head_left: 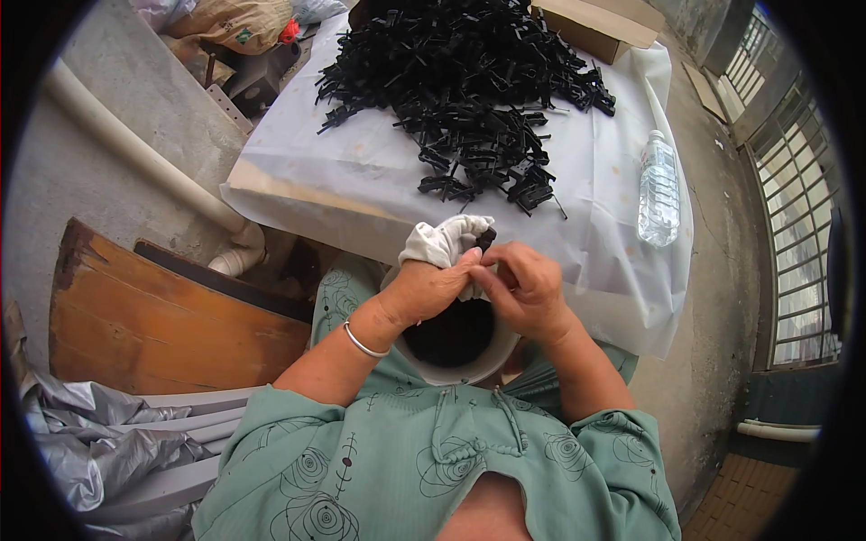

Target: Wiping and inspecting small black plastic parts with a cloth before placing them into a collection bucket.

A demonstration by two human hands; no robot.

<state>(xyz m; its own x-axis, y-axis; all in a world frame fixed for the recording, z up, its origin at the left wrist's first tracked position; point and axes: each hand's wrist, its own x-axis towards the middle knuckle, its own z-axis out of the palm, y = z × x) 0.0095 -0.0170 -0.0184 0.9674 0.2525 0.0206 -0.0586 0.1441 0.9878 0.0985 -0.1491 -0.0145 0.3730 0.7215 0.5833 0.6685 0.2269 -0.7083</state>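
My left hand (424,288) is clenched on a white cloth (444,242) w/ a small black part (485,239) poking out at its top, and my right hand (528,288) pinches at the cloth's right side, fingertips (492,270) touching the left thumb, all just off the table's (361,194) near edge, above a round white container (469,365) in my lap. Black parts pile (469,81) fills the table's middle & far side; clear bottle (658,189) lies by the right edge, w/ bare white cover btwn pile and near edge.
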